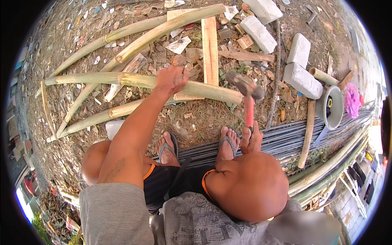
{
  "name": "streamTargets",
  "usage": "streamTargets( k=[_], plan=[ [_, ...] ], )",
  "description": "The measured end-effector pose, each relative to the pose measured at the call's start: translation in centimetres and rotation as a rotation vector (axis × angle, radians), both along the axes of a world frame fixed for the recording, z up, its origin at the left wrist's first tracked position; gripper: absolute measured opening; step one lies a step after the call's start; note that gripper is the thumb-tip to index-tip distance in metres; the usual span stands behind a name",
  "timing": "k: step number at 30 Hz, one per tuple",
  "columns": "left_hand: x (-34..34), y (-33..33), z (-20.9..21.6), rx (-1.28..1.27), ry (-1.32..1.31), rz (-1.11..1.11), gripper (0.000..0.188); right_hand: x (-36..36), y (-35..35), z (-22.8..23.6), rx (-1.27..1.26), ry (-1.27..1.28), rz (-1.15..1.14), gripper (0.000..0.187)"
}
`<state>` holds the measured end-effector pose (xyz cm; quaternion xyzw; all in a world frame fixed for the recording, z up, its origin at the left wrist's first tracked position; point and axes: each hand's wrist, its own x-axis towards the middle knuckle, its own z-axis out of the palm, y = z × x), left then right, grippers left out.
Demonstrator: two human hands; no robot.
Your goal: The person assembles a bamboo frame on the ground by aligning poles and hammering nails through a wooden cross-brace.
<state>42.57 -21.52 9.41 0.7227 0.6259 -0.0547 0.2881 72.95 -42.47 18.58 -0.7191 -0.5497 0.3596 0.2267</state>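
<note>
My right hand (pixel 251 138) is closed round the red handle of a hammer (pixel 249 108). The hammer's dark metal head is raised beside the cut end of a bamboo pole (pixel 208 91). My left hand (pixel 173 79) wraps over this same pole, its fingertips mostly hidden. The pole lies across a light wooden plank (pixel 210 49), which runs away from me. Other bamboo poles (pixel 163 30) lie beyond it and below it, joined toward the left by a thin crosspiece (pixel 48 108).
Several white blocks (pixel 302 79) lie at the right, near a grey bucket (pixel 332 107) and a pink plastic bag (pixel 352 100). A bundle of dark rods (pixel 273 143) runs past my sandalled feet (pixel 228 143). A loose wooden stick (pixel 307 134) crosses the rods. Leaves and scraps litter the ground.
</note>
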Motion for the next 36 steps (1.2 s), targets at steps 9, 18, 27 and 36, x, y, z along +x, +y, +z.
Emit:
streamTargets(
  k=[9,18,27,36],
  plan=[
    [-0.3,0.6,-0.5,0.112,-0.065,-0.006,0.047,0.9,0.8,-1.6,-0.111,-0.080,0.059,0.026],
    [-0.5,-0.7,-1.8,0.079,-0.009,-0.026,0.046,1.7,-0.7,-2.5,-0.289,-0.188,0.197,0.033],
    [-1.0,0.3,-0.4,0.155,0.006,-0.028,0.043,6.2,0.6,-2.4,-0.229,-0.322,-0.038,0.039],
    [-1.9,2.1,-2.2,0.184,0.080,-0.210,0.052,9.6,-3.0,-10.7,-0.059,-0.533,-0.026,0.048]
  ],
)
